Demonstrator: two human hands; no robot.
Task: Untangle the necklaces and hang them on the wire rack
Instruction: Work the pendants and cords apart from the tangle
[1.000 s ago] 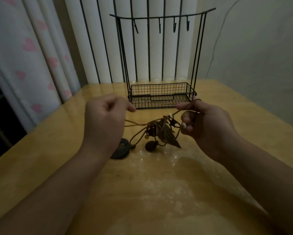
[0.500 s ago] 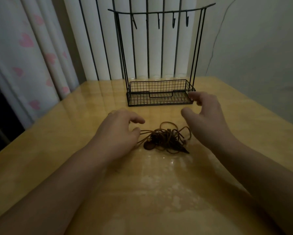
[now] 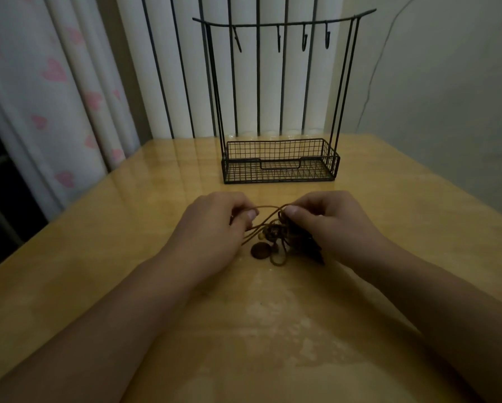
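Plainly the main risk is that pulling the cords apart too hard tightens the knot instead of loosening it, since both hands hold strands of one bundle; a sharp tug could also snap a thin cord or fling a pendant off the table [image 3: 127, 257]. The necklaces [image 3: 275, 237] lie in a brown tangle on the table, in front of the rack [image 3: 278, 164] and well apart from it, with a round pendant and a dark pointed piece resting on the wood. Left of the tangle, the left hand [image 3: 212, 228] has its fingers curled, thumb and forefinger pinching a cord loop. Right of the tangle, the right hand [image 3: 328, 225] is likewise curled, its thumb pressing a strand against the fingers at the top of the bundle. Behind the tangle, the rack's hooks carry nothing, so by the look of it no necklace is hung yet.
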